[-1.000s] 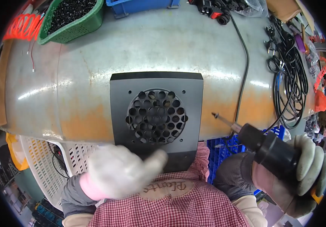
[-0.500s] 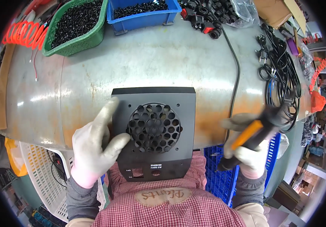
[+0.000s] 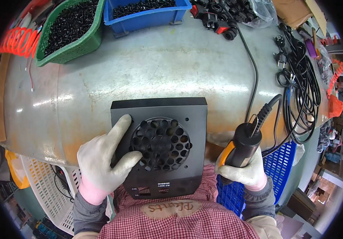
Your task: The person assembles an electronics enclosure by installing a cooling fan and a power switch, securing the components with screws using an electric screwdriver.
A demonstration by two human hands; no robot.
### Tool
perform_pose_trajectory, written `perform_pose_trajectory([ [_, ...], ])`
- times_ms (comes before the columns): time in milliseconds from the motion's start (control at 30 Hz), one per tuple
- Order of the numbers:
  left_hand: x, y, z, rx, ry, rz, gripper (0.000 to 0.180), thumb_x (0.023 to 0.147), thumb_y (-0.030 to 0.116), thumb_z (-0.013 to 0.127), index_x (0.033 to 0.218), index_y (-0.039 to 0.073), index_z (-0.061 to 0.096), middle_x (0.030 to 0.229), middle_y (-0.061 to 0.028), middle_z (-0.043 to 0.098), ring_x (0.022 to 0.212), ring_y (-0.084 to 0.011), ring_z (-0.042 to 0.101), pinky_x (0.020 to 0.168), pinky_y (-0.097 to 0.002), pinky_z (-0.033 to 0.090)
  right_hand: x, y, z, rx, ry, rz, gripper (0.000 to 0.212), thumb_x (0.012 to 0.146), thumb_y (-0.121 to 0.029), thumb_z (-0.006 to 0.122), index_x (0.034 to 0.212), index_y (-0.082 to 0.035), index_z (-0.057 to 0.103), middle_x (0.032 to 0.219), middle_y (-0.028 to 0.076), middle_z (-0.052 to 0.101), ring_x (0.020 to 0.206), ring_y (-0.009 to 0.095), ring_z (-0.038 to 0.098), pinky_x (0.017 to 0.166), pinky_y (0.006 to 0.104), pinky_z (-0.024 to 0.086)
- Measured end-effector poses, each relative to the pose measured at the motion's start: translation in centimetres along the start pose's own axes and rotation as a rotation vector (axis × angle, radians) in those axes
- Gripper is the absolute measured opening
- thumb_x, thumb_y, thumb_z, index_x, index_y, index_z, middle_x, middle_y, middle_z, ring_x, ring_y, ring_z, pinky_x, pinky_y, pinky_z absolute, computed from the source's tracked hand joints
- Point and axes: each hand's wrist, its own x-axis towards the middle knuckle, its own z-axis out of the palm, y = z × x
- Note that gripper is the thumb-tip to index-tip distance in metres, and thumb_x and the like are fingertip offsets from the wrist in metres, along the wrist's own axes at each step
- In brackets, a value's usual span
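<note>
The black fan panel [image 3: 161,145] is laid flat at the worktop [image 3: 159,67] near edge, its long axis running toward the person. Its lower end is overhung past the edge. The left hand [image 3: 103,159] is spread flat on its left side. An electric screwdriver [image 3: 241,149] is gripped upright by the right hand [image 3: 241,171], just beside the panel; its tip is hidden.

Bare tabletop [image 3: 159,67] beyond the panel [image 3: 159,115]; cables [image 3: 299,99] crowd right.
</note>
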Motion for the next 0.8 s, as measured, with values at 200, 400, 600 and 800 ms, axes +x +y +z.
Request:
perform_pose_trajectory([
  [200,-0.1,-0.1,0.0,0.015,-0.033,-0.025,0.071,0.073,0.050,0.073,0.125,0.005,0.060,0.067,-0.0125,0.061,0.062,-0.0288,0.063,0.059,-0.0359,0.049,0.0,0.1,-0.2,-0.082,-0.006,-0.020,0.045,0.066,-0.009,0.085,0.103,-0.001,0.060,0.087,0.002,0.063,0.076,0.009,0.058,0.069,0.0253,0.049],
  [400,-0.2,0.9,-1.1,0.024,0.059,-0.080,0.067,0.071,0.051,0.073,0.120,0.006,0.063,0.059,-0.0106,0.057,0.055,-0.0261,0.061,0.051,-0.0344,0.046,-1.0,0.0,-0.9,0.063,0.090,-0.154,0.063,0.065,-0.009,0.082,0.117,0.008,0.050,0.106,0.023,0.060,0.063,0.019,0.064,0.054,0.0272,0.052],
  [600,0.8,3.8,-1.8,0.214,-0.058,0.558,0.042,0.067,0.041,0.075,0.104,0.021,0.069,0.056,0.0059,0.048,0.050,-0.0110,0.053,0.041,-0.0305,0.038,-0.7,-4.9,-2.9,0.337,-0.151,-0.887,0.070,0.077,-0.008,0.073,0.134,0.008,0.037,0.095,0.010,0.063,0.050,0.013,0.059,0.039,0.0247,0.045],
  [800,2.2,4.2,0.3,0.188,-0.152,0.665,0.051,0.064,0.049,0.074,0.109,0.024,0.068,0.057,0.0044,0.039,0.051,-0.0134,0.045,0.046,-0.0291,0.034,-0.3,-9.4,1.2,0.254,-0.104,-1.334,0.046,0.076,-0.011,0.072,0.115,0.005,0.053,0.085,-0.002,0.057,0.057,0.007,0.055,0.053,0.0216,0.043],
])
